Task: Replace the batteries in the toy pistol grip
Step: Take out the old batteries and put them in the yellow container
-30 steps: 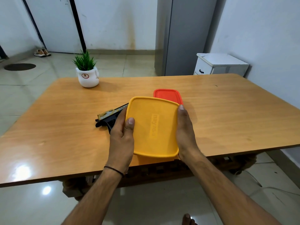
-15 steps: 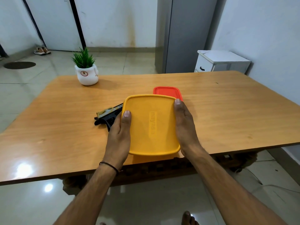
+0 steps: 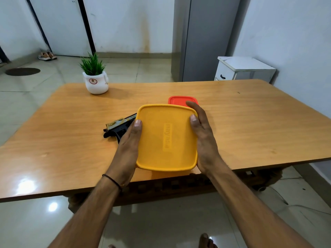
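The support surface is a glossy wooden table (image 3: 250,126) with rounded corners. Items resting on the top: a small green plant in a white pot (image 3: 95,81), upright near the far left corner; a black toy pistol (image 3: 119,127) with a gold-coloured upper part, lying flat left of centre; and a red-lidded container (image 3: 179,100) at centre. A yellow container (image 3: 166,138), lid fitted, is at the near edge, just in front of the red-lidded container and hiding part of the toy pistol; whether its base contacts the top cannot be determined.

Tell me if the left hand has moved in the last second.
Yes. The left hand slid away from the person along the yellow container, judged against the unmoved toy pistol.
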